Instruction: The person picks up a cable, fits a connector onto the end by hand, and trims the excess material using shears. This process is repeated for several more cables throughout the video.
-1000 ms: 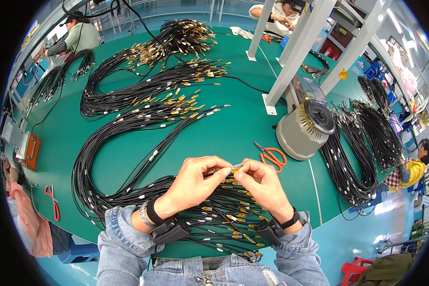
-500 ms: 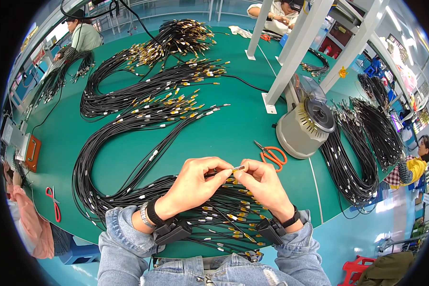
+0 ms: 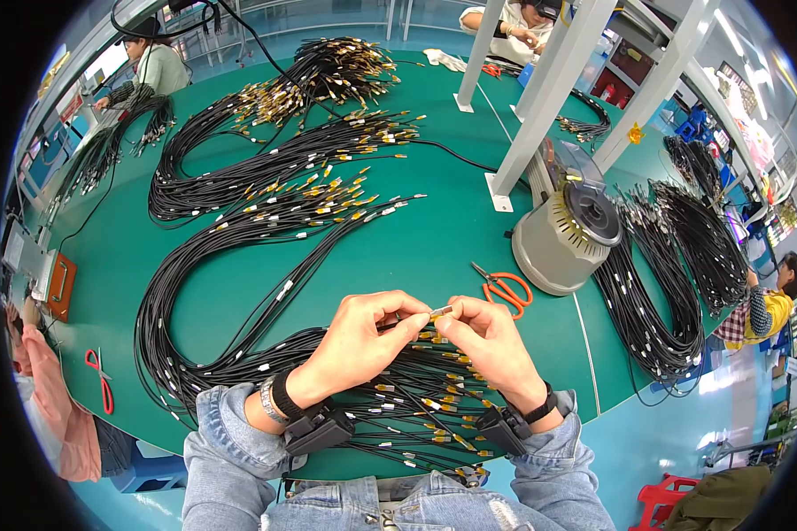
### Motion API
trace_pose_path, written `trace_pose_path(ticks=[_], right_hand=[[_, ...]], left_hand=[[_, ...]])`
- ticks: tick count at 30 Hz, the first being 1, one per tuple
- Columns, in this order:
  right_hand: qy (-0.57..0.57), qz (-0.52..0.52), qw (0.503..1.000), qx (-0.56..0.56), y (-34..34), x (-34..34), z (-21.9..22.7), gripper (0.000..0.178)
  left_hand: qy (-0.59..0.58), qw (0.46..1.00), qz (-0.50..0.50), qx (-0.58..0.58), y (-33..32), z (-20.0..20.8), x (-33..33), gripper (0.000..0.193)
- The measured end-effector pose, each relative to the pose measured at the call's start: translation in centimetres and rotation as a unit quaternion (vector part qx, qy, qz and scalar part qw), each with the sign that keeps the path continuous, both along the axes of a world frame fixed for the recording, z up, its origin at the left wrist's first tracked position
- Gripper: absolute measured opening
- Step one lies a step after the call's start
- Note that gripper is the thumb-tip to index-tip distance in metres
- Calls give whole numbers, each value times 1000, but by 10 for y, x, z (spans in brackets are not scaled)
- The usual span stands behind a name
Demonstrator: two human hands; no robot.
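Observation:
Both hands meet above a spread bundle of thin black cables (image 3: 274, 358) with yellow and white ends. Between their fingertips is a small metal cable connector (image 3: 440, 312). My left hand (image 3: 369, 336) is closed, thumb and forefinger pinching the connector's left side. My right hand (image 3: 487, 338) pinches its right side with thumb and forefinger. The cable behind the connector is mostly hidden by the fingers. Just beyond my right hand, orange-handled cutters (image 3: 508, 290) lie on the green table (image 3: 398, 252).
A grey dispenser-like machine (image 3: 558, 239) stands at the right, beside white metal posts (image 3: 527, 133). More cable bundles (image 3: 266, 168) lie farther back; another (image 3: 655, 292) hangs over the right edge. Red scissors (image 3: 103, 380) rest at the left. Other people work around the table.
My hands hold nearly the same place, pinching the connector with only a slight shift. At the far left rear, another person's arm has moved outward.

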State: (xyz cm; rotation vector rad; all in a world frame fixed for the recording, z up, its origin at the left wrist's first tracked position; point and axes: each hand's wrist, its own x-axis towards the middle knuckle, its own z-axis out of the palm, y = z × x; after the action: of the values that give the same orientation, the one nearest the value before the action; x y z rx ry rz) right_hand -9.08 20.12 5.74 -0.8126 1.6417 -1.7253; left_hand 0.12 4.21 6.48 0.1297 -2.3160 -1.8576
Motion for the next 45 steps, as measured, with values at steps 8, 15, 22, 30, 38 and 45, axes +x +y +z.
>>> trace_pose_path(ticks=[8,15,22,30,38,45], right_hand=[[3,-4,1000,24,0,-1,-1,17],[9,-3,1000,21,1,-2,-2,18],[23,9,999,22,0,-1,-3,14],[53,2,998,31,-1,2,-1,10],[-7,1,1000,-6,-3,4,3,12],[-10,8,999,-51,-6,6,-10,10]], left_hand=[[-1,1000,-4,2,0,0,1,16],[3,1000,-7,-6,1,-1,1,16],[3,1000,-7,25,2,0,0,15],[-25,980,2,197,-1,0,-2,17],[-36,977,12,211,-4,3,-1,20],[-43,978,-4,206,0,0,-2,16]])
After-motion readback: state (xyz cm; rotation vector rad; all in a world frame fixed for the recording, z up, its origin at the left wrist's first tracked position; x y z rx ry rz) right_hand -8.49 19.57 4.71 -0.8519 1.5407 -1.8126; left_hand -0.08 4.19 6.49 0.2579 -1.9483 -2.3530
